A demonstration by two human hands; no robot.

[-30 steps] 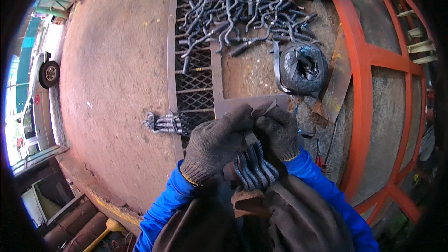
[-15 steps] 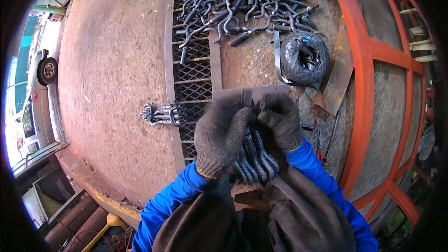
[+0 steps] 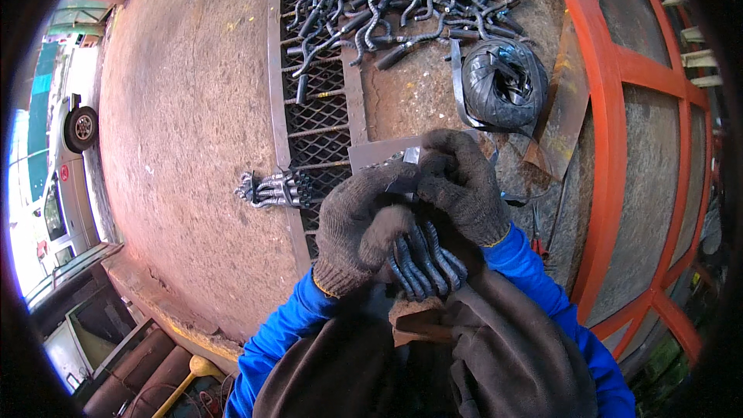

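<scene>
Both my hands wear dark grey knitted gloves and meet above a bundle of bent, ribbed steel bars (image 3: 428, 263), which stands between my knees. My left hand (image 3: 352, 220) is curled at the bundle's upper left, closed on a dark plastic strip (image 3: 412, 156) whose shiny piece shows between the hands. My right hand (image 3: 468, 193) pinches the same strip close beside it. The gloves hide the bundle's upper end and most of the strip.
A tied bundle of bars (image 3: 275, 188) lies left, by the metal grating (image 3: 316, 120). Ahead is a heap of loose bent bars (image 3: 418, 0), with a roll of black plastic strip (image 3: 503, 85) nearer. An orange metal frame (image 3: 607, 131) borders the right; red-handled pliers (image 3: 538, 244) lie beside me.
My hands have drawn closer together over the bundle. The left hand has turned and its thumb has come down, while the right has risen slightly. The strip ends no longer stand up separately.
</scene>
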